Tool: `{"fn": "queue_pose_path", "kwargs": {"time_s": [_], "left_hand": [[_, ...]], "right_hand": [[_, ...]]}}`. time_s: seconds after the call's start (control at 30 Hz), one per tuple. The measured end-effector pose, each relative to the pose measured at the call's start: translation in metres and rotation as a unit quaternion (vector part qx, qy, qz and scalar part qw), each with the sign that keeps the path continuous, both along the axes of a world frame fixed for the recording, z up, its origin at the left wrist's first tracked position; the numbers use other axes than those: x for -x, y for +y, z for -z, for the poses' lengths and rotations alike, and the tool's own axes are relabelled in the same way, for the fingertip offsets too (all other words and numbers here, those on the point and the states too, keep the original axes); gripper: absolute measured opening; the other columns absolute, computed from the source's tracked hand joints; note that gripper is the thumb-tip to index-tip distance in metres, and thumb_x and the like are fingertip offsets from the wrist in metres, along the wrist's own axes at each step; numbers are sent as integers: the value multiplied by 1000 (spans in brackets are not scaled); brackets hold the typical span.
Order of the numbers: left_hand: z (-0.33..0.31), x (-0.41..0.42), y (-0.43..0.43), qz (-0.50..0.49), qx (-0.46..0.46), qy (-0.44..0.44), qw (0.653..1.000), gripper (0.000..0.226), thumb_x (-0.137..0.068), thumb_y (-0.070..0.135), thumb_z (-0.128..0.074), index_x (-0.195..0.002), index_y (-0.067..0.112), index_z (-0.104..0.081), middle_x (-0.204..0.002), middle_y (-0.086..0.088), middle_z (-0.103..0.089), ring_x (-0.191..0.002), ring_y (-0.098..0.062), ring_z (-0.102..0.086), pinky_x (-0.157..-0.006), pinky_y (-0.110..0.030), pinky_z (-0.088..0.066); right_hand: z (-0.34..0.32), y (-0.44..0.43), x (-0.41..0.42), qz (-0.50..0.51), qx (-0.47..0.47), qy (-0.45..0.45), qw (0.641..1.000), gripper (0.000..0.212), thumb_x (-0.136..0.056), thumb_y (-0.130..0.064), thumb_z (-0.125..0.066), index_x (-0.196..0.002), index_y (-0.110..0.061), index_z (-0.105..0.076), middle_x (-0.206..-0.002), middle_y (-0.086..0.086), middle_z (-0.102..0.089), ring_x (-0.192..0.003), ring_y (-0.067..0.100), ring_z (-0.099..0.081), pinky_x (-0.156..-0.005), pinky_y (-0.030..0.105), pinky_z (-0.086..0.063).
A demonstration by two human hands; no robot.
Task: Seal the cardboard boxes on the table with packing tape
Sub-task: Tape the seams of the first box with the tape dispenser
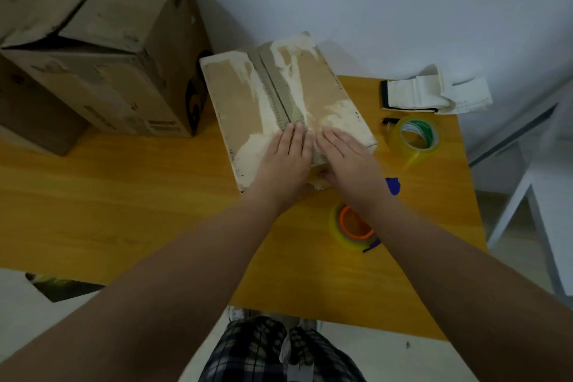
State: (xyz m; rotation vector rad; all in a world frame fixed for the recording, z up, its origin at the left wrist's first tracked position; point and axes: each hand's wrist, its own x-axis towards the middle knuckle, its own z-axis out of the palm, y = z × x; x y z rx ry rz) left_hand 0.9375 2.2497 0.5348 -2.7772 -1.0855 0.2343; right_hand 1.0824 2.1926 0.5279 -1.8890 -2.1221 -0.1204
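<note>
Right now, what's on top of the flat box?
The left hand and right hand lie flat on the box, either side of its seam. The cardboard under them is hidden.

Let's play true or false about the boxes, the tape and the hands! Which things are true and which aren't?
1. The left hand and right hand lie flat on the small box. True.
2. The right hand holds a tape roll. False: the green roll and the orange roll both lie on the table.
3. A big box stands left of the small box. True.
4. The green roll sits on top of the small box. False: it sits on the table, to the right of that box.
</note>
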Motion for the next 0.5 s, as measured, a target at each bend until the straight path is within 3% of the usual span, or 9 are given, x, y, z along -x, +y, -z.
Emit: {"fn": "queue_pose_path", "kwargs": {"time_s": [0.07, 0.13, 0.23, 0.3, 0.37, 0.43, 0.5], "left_hand": [[4, 0, 7, 12, -7, -4, 1000, 87, -94, 50, -44, -148, 1, 3, -156, -21, 0, -145, -33, -2, -116, -41, 0], [3, 8, 14, 42, -9, -8, 999, 82, -95, 50, -39, -148, 2, 2, -157, -20, -1, -145, -31, -2, -115, -38, 4], [1, 26, 24, 103, -9, 5, 995, 75, -97, 51, -28, -149, 8, 4, -158, -16, -2, -145, -28, -2, -116, -36, 3], [-1, 36, 29, 138, -14, 10, 990, 69, -97, 49, -22, -148, 15, 8, -158, -15, -3, -145, -29, -4, -117, -38, -1], [0, 40, 32, 155, -15, 6, 988, 64, -96, 49, -18, -145, 21, 11, -157, -15, -5, -145, -31, -7, -117, -40, -5], [-1, 41, 32, 152, -13, -6, 988, 60, -96, 48, -18, -144, 24, 8, -157, -15, -9, -144, -31, -10, -117, -40, -8], [-1, 42, 27, 138, -14, -16, 990, 59, -96, 46, -17, -147, 24, 3, -157, -13, -12, -144, -31, -12, -117, -42, -11]], "right_hand": [[-2, -2, 2, -10, -36, 2, 999, 54, -71, -1, -77, -121, 8, -59, -124, 25, -59, -117, 37, -57, -104, 47, -33], [-1, -8, 9, -20, -40, 57, 997, 44, -81, 4, -65, -124, 6, -58, -128, 23, -57, -121, 35, -54, -108, 44, -33], [5, -31, 13, 70, -42, 186, 979, 56, -83, 7, -48, -138, -2, -45, -143, 19, -43, -134, 31, -37, -114, 41, -25], [13, -49, 11, 252, -71, 243, 934, 65, -80, 8, -50, -142, -6, -38, -147, 20, -34, -135, 33, -31, -111, 45, -29], [26, -64, 9, 426, -8, 267, 864, 73, -82, 5, -54, -147, -8, -24, -150, 20, -23, -137, 36, -25, -110, 49, -28], [41, -74, 6, 482, 114, 341, 799, 85, -85, -4, -61, -150, -8, -7, -152, 19, -19, -136, 37, -27, -107, 48, -33], [54, -78, 1, 470, 177, 414, 760, 90, -87, -13, -66, -150, -7, -3, -146, 19, -32, -125, 37, -44, -93, 42, -46]]}}
